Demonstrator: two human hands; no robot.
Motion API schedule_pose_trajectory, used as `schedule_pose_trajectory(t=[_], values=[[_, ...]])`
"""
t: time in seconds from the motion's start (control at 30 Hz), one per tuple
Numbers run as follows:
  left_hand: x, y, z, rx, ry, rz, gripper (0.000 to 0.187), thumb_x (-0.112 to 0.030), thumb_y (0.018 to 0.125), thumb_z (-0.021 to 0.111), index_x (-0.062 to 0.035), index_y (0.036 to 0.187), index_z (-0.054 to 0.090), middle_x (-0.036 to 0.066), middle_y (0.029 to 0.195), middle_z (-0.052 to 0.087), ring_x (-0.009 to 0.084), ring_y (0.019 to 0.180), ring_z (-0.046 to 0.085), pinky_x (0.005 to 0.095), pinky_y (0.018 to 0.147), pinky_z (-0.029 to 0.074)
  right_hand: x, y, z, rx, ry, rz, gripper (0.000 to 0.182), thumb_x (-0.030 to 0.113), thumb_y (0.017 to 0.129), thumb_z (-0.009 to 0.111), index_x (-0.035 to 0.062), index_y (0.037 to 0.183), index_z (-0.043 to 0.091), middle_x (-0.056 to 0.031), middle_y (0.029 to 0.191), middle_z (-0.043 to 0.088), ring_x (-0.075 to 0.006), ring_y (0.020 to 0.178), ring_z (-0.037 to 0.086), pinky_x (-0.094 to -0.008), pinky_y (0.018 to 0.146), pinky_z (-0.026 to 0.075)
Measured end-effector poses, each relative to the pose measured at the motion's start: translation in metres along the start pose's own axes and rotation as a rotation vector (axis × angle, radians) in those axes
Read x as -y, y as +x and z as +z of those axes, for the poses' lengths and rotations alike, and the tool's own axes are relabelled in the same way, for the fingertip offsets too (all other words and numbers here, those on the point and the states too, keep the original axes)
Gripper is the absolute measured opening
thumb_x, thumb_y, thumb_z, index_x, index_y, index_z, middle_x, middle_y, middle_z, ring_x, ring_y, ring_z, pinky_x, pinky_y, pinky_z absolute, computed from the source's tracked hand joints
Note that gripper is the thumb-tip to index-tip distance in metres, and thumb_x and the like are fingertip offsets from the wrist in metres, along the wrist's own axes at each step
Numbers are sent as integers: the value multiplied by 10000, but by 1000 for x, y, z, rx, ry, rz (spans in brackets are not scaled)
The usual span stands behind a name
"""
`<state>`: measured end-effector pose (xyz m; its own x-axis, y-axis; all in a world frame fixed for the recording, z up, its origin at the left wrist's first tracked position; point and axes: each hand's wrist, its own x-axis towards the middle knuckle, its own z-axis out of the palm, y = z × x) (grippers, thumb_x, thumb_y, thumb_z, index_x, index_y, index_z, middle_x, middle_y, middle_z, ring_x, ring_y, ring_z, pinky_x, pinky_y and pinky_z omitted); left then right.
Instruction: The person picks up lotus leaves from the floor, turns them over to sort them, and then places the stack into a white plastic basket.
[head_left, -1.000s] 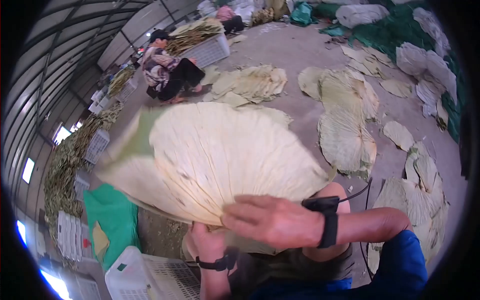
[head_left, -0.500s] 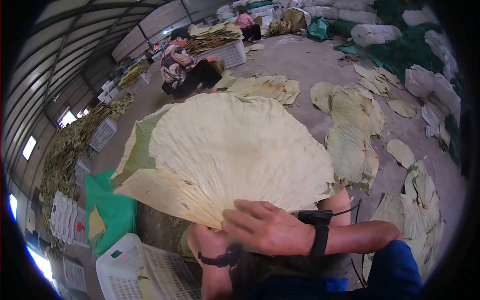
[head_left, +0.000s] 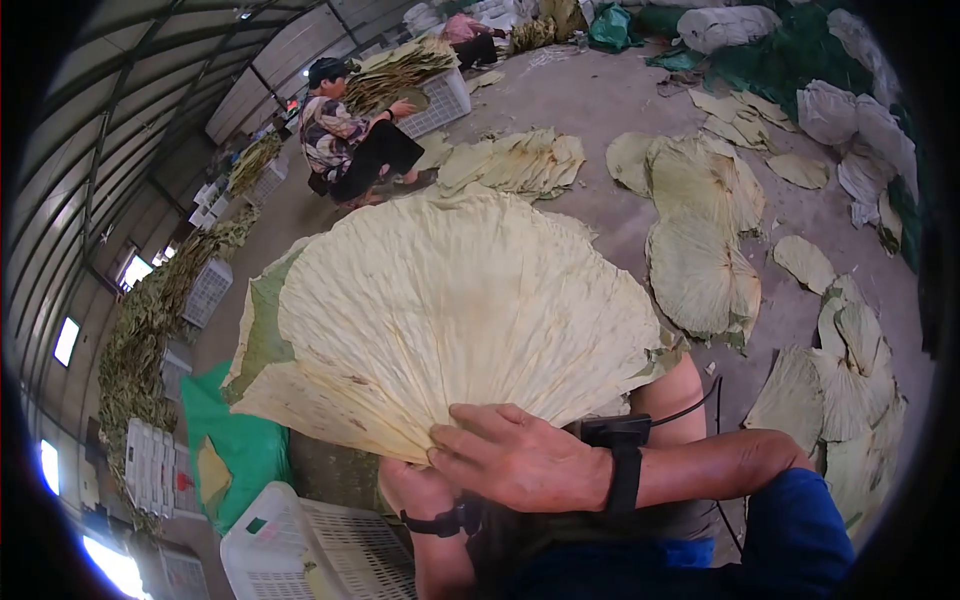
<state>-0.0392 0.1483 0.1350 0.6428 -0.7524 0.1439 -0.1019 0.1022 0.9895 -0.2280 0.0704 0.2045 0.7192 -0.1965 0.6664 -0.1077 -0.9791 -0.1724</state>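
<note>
A wide, pale dried lotus leaf [head_left: 470, 300] is fanned out in front of me, folded along its left side where a greener patch shows. Its gathered lower tip sits between my two hands. My left hand [head_left: 420, 490] is under that tip and grips it from below; most of its fingers are hidden by the leaf. Across the bottom edge lies my right hand [head_left: 530, 460], fingers together on top of the leaf and pressed to it near the tip. Each wrist has a black strap, and the right one carries a small black device [head_left: 615, 432].
A white plastic crate [head_left: 270, 540] stands at my lower left beside a green sheet [head_left: 235, 440]. Flattened leaves [head_left: 700, 270] lie on the floor to the right. Ahead, a person [head_left: 345, 135] squats by a leaf-filled crate [head_left: 440, 105]. White sacks [head_left: 730, 28] line the back.
My view has shifted slightly, and the leaf and both hands sit a little further left. The squatting person's hand has lifted and now holds a leaf piece. My grip looks the same.
</note>
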Motion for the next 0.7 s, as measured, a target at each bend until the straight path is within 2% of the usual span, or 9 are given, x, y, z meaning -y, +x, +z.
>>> schedule_pose_trajectory(t=[0.17, 0.23, 0.37, 0.43, 0.47, 0.5, 0.6, 0.67, 0.7], values=[[-2, -4, -1, 20, 239, 55, 586, -429, 997, 526, -40, 1412, 387, 158, 1314, 552, 262, 1188, 565, 402, 999, 486, -1, -2, 4, -26, 28, 23, 352, 182, 850, 593, 64, 1181, 614, -93, 1268, 566, -293, 1221, 555, -364, 906, 492], [-3, -6, -3, 47, 570, 195, 586, -416, 975, 573, -27, 1386, 419, 160, 1282, 573, 266, 1167, 579, 393, 976, 492, -1, -2, 4, -31, 44, 33, 349, 183, 851, 592, 62, 1177, 616, -90, 1258, 573, -292, 1213, 562, -365, 902, 494], [16, 7, -12, -30, 87, 2, 533, -381, 945, 628, -9, 1300, 488, 160, 1227, 605, 277, 1132, 599, 396, 947, 498, -9, -5, 4, -53, 51, -2, 332, 190, 828, 601, 51, 1129, 624, -77, 1181, 609, -278, 1137, 596, -367, 880, 502], [24, 17, -25, -112, 859, 325, 480, -356, 915, 658, 7, 1209, 547, 162, 1195, 621, 286, 1085, 609, 407, 946, 487, -26, -3, -17, 0, -24, -23, 274, 190, 786, 615, 55, 1025, 617, -61, 1065, 624, -257, 1047, 613, -367, 857, 507], [11, 16, -18, -139, 1029, 335, 439, -325, 909, 653, 11, 1177, 562, 157, 1173, 628, 287, 1074, 607, 420, 960, 483, -48, -8, -22, -171, -162, -99, 146, 225, 762, 598, 109, 829, 540, -18, 820, 544, -210, 840, 569, -356, 727, 465], [-2, 20, -10, -157, 1195, 353, 398, -294, 902, 649, 14, 1144, 578, 151, 1151, 635, 288, 1062, 605, 432, 975, 478, -67, -19, -43, -70, -185, -74, 187, 176, 740, 627, 87, 895, 570, -49, 929, 594, -241, 952, 611, -359, 840, 516], [39, 53, -25, -90, 820, 358, 319, -212, 869, 700, 11, 1087, 633, 165, 1132, 662, 287, 1030, 637, 412, 951, 515, -140, -98, -94, -3, -390, 68, 204, 153, 748, 625, 127, 950, 622, -51, 1038, 636, -246, 1082, 605, -381, 926, 504], [59, 69, -29, -60, -299, 46, 254, -151, 878, 661, 28, 1054, 620, 139, 1104, 639, 249, 1010, 608, 441, 976, 507, -173, -186, -123, 218, -619, 303, 222, 149, 774, 623, 118, 994, 634, -46, 1093, 633, -246, 1120, 585, -392, 1002, 467], [58, 70, -27, -47, -309, 36, 254, -151, 878, 661, 28, 1054, 620, 139, 1104, 639, 249, 1010, 608, 441, 976, 507, -178, -235, -136, 237, -651, 427, 225, 134, 786, 612, 114, 1008, 644, -53, 1103, 634, -264, 1120, 583, -400, 996, 466]])
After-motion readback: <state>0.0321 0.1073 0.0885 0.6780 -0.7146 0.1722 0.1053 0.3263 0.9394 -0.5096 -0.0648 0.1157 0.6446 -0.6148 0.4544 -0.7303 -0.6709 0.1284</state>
